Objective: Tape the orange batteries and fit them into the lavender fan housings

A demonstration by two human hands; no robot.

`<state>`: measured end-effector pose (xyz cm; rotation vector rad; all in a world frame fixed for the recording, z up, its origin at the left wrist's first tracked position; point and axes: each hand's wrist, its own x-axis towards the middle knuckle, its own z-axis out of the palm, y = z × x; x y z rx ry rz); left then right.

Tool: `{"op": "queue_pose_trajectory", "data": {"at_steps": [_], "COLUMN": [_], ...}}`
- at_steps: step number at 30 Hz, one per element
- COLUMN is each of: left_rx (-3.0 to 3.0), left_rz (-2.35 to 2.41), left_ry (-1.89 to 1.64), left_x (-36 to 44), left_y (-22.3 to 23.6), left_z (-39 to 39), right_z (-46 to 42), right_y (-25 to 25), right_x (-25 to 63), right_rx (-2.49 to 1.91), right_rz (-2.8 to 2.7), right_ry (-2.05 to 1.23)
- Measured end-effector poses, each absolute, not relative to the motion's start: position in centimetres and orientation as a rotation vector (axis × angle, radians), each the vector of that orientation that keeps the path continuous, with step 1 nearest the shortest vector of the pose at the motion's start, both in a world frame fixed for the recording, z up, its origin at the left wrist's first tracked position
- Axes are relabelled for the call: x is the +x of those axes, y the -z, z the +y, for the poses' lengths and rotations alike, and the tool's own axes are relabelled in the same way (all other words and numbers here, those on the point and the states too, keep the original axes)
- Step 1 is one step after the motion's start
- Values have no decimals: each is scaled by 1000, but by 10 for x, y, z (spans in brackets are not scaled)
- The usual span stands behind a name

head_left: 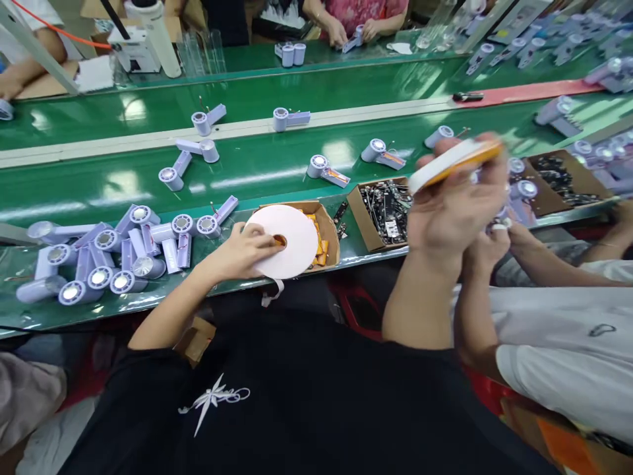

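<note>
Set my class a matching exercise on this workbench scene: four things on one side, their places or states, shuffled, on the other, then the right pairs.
Things
1. Left hand
2. Right hand
3. Black object
4. Orange pieces

Places or states
A. On the pink strip
B. In a cardboard box, partly hidden by the large white disc
C. Raised, holding a blurred white-and-orange roll
D. Fingers at the centre hole of the large white disc

Right pairs: 1-D, 2-C, 3-A, 4-B
</note>
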<state>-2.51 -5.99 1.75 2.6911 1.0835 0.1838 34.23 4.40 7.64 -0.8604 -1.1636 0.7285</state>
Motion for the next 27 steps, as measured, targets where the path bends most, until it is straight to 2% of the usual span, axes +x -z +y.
{"op": "queue_pose_trajectory", "data": {"at_steps": [5, 8, 10, 12, 16, 23, 27], "left_rx": [2500, 2333, 2177, 2049, 2018, 2160, 2193], "left_rz": [1251, 1852, 2242, 2423, 2404, 2375, 2402], "left_ry": [-406, -554, -497, -339, -140, -296, -415], "left_x": [-62, -92, -110, -119, -109, -84, -89], "left_y": [-3, 10, 17, 22, 32, 53, 48], "left_z": [-45, -49, -46, -36, -14, 6, 52], "right_z": [-20, -40, -44, -44, -40, -31, -18], "right_y": [-15, 19, 32, 38, 37, 25, 15], "right_x": [326, 343, 354, 359, 348, 340, 342], "right_rx": [-888, -925, -984, -1024, -1003, -970, -970], "right_rz": [-963, -810, -765, -743, -745, -826, -878], "right_ry": [-832, -793, -827, -893, -908, -927, -929]}}
